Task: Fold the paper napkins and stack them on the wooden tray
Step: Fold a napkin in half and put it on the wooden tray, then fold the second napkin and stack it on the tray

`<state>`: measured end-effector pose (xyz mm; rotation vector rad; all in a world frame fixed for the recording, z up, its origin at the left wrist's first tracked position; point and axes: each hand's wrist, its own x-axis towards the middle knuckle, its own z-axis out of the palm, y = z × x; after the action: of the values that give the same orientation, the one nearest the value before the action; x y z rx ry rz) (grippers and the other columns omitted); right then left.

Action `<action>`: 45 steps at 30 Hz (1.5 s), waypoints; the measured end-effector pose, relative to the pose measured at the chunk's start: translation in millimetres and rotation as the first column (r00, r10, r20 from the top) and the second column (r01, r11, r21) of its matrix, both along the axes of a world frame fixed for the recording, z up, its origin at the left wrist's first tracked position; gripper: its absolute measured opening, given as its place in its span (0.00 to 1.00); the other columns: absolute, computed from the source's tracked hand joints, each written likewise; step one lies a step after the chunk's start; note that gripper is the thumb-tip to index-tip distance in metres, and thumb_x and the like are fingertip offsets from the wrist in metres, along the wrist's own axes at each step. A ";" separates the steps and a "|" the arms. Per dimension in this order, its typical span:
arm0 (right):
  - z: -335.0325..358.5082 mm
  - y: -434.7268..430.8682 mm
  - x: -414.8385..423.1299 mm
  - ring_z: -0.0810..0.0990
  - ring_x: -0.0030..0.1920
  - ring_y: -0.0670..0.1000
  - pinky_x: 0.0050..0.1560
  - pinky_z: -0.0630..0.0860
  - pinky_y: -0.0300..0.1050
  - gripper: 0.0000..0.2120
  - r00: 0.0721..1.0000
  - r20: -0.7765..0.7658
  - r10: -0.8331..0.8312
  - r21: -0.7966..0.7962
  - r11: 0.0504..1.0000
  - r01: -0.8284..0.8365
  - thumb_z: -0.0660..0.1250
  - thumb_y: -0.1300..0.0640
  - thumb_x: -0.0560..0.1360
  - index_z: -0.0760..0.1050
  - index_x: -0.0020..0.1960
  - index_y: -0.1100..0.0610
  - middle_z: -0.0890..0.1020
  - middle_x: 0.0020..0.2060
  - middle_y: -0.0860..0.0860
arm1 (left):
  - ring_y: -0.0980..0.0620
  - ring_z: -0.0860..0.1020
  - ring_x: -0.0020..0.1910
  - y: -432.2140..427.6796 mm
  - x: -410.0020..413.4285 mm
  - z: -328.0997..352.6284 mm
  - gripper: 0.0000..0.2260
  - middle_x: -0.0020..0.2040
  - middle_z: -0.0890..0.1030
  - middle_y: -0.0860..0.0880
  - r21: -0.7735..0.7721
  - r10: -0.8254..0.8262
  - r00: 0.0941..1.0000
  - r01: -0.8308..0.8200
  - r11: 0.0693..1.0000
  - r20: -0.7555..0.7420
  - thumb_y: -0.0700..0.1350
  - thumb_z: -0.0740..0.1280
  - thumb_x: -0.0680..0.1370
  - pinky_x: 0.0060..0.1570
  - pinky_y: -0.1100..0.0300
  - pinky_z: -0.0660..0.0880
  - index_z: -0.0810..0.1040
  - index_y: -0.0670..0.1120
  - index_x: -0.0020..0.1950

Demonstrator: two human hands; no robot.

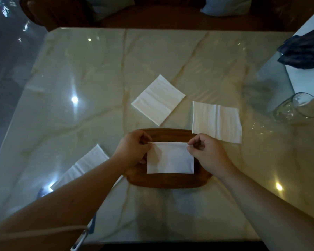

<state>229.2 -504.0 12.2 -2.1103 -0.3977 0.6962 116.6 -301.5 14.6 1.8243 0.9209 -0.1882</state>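
Observation:
A folded white napkin (169, 158) hangs over the wooden tray (167, 181), held by its top corners. My left hand (132, 149) pinches the top left corner and my right hand (206, 152) pinches the top right corner. Three more white napkins lie flat on the marble table: one turned like a diamond (158, 99) beyond the tray, one (217, 121) to the tray's upper right, and one (87, 164) to the left, partly hidden by my left forearm.
A clear glass (294, 108) lies at the table's right edge. A dark blue cloth (303, 51) rests on a white surface at the far right. Chairs with cushions (225, 6) stand beyond the table's far edge.

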 end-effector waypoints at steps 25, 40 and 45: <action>17.9 65.3 -15.7 0.74 0.39 0.45 0.33 0.67 0.37 0.07 0.786 0.319 0.530 -0.394 0.828 -0.399 0.65 0.48 0.74 0.72 0.51 0.47 0.71 0.49 0.44 | 0.51 0.77 0.39 89.4 -53.3 -2.6 0.06 0.45 0.79 0.52 0.516 -0.197 0.979 0.196 0.834 -0.053 0.45 0.70 0.73 0.43 0.54 0.78 0.78 0.50 0.49; -4.4 189.2 -116.6 0.73 0.52 0.54 0.57 0.63 0.53 0.13 0.545 0.319 0.775 -0.639 0.601 -0.481 0.61 0.42 0.71 0.75 0.44 0.51 0.76 0.46 0.50 | 0.50 0.77 0.39 166.0 -180.5 -7.7 0.13 0.47 0.79 0.51 0.536 -0.275 0.904 0.417 0.734 -0.326 0.55 0.67 0.74 0.39 0.56 0.76 0.78 0.49 0.54; -10.0 197.4 -129.6 0.73 0.52 0.55 0.62 0.62 0.58 0.11 0.547 0.303 0.780 -0.715 0.566 -0.410 0.64 0.43 0.69 0.74 0.40 0.51 0.76 0.44 0.51 | 0.50 0.76 0.37 165.9 -204.3 -10.6 0.13 0.41 0.75 0.52 0.434 -0.365 0.784 0.593 0.678 -0.502 0.61 0.64 0.74 0.36 0.57 0.74 0.69 0.52 0.42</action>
<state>99.6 -306.6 2.2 -2.7721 -1.5743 0.5445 -87.6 -135.6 4.0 2.6649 0.7583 -0.6896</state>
